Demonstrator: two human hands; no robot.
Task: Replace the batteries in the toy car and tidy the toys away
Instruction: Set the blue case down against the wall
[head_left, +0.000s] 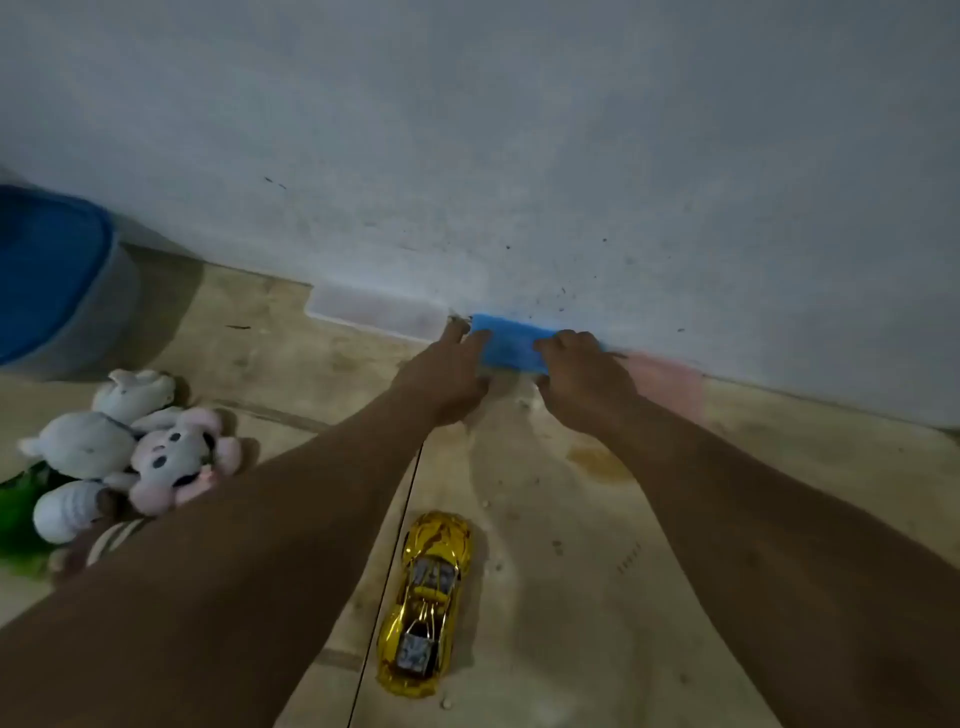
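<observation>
A shiny gold toy car (425, 605) lies on the floor between my forearms, nose pointing away from me. Both arms reach forward to the foot of the wall. There, my left hand (447, 376) and my right hand (584, 376) each grip one end of a small blue rectangular thing (506, 345), which looks like a box or lid. What it is exactly cannot be told from the blur. A heap of soft toys (135, 449), white and pink, sits on the floor at the left.
A blue-lidded container (49, 270) stands at the far left by the wall. A clear plastic box (376, 312) lies against the wall's foot, left of my hands. Something green (18, 512) shows under the soft toys. The grey wall (519, 156) closes the far side.
</observation>
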